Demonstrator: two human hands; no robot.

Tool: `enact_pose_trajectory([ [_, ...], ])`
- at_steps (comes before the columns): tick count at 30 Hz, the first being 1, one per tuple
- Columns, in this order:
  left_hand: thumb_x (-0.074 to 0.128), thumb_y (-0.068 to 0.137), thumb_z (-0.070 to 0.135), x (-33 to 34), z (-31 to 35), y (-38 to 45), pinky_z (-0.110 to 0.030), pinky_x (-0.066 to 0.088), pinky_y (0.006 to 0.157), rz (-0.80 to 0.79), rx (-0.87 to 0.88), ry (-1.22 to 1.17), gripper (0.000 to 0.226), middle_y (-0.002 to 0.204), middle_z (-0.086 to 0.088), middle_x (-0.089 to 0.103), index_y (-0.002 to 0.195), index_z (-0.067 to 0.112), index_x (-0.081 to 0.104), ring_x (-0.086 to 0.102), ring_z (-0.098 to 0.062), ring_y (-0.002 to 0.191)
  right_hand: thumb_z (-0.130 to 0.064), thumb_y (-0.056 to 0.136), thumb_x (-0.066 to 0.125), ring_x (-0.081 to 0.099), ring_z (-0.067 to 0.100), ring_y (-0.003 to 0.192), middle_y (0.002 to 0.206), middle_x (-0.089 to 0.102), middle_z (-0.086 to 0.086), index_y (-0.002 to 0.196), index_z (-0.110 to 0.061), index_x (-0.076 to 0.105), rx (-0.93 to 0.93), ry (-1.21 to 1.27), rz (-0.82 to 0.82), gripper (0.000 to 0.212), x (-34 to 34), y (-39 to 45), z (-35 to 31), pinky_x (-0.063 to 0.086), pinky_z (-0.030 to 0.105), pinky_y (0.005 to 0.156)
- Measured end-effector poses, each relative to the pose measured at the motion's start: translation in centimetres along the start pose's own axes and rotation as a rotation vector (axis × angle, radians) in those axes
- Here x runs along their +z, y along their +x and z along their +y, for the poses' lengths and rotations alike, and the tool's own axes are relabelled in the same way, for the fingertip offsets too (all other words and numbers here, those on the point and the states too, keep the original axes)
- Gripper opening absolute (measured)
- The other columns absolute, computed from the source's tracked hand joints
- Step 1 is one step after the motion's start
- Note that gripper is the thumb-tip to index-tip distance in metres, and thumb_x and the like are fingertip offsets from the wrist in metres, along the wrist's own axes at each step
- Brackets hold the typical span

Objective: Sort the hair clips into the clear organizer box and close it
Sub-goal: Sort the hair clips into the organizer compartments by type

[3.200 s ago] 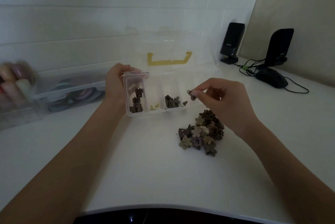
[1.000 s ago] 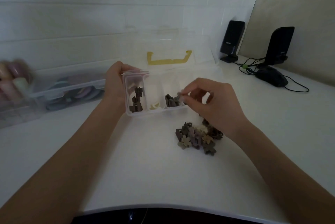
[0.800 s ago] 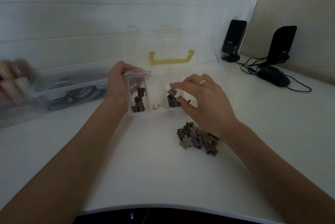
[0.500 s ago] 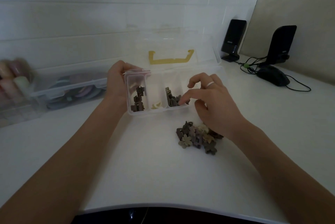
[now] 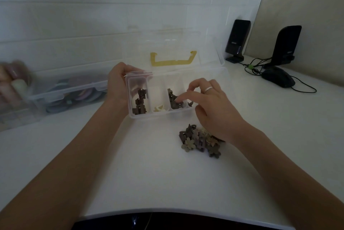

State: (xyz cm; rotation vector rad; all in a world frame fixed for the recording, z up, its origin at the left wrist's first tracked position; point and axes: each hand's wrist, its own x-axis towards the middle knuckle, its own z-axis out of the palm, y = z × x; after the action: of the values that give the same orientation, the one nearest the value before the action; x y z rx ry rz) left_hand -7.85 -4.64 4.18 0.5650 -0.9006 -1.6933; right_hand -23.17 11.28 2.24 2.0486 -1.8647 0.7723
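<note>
Desk (image 5: 149, 174): white, set against a pale tiled wall.
Far left: a clear bin (image 5: 70, 95) of coloured rings is seen.
Left hand (image 5: 119, 84): curled round the left end of the clear organizer box (image 5: 160, 115), which is gripped.
Organizer box: lid (image 5: 173, 49) raised, yellow handle (image 5: 173, 59) shown; dark clips (image 5: 139, 103) lie in the leftmost compartment, a cream clip (image 5: 159, 108) in the next, dark clips (image 5: 175, 100) in the third.
Right hand (image 5: 214, 107): forefinger extended into the third compartment, other fingers loosely bent; nothing is seen pinched.
Loose hair clips (image 5: 201, 141): piled on the desk, just in front of the box.
Far right: two black speakers (image 5: 237, 40) and a mouse (image 5: 278, 79) are placed.
</note>
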Motion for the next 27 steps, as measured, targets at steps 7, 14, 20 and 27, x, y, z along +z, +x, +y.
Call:
enact_pose_trajectory([
  [7,0.041,0.075,0.010,-0.2,0.0,0.1,-0.024,0.046,0.057,0.003,0.008,0.035,0.031,0.046,0.000,0.055,0.047,0.011,0.053,0.056,-0.015,0.047,0.010,0.076,0.042,0.026,0.010,0.090,0.118,0.049,0.005,0.132,-0.026,0.051,0.006,-0.026,-0.016,0.068,-0.2,0.1,0.0,0.034,0.029,0.081],
  [14,0.039,0.076,0.009,0.0,0.1,-0.2,-0.024,0.047,0.058,-0.013,0.015,0.021,0.043,0.044,0.000,0.056,0.037,0.014,0.055,0.057,-0.014,0.045,0.013,0.070,0.038,0.032,0.010,0.089,0.111,0.048,-0.001,0.112,-0.026,0.061,0.052,0.071,0.016,0.061,-0.9,-0.1,0.1,0.030,0.026,0.078],
  [20,0.041,0.075,0.009,0.0,0.1,-0.2,-0.024,0.046,0.056,0.001,0.001,0.049,0.038,0.045,0.000,0.056,0.040,0.013,0.055,0.056,-0.014,0.045,0.012,0.075,0.042,0.034,0.015,0.094,0.124,0.050,0.005,0.102,-0.026,0.070,0.017,-0.017,-0.067,0.054,-0.4,-0.1,-0.3,0.040,0.038,0.082],
  [27,0.049,0.059,0.011,0.1,0.2,-0.4,-0.023,0.046,0.056,0.013,-0.019,0.069,0.005,0.049,-0.002,0.052,0.054,0.008,0.050,0.054,-0.017,0.049,0.008,0.075,0.041,0.033,0.010,0.089,0.114,0.051,0.000,0.106,-0.025,0.068,0.022,0.054,-0.033,0.053,-1.1,-0.1,-0.3,0.034,0.027,0.077],
])
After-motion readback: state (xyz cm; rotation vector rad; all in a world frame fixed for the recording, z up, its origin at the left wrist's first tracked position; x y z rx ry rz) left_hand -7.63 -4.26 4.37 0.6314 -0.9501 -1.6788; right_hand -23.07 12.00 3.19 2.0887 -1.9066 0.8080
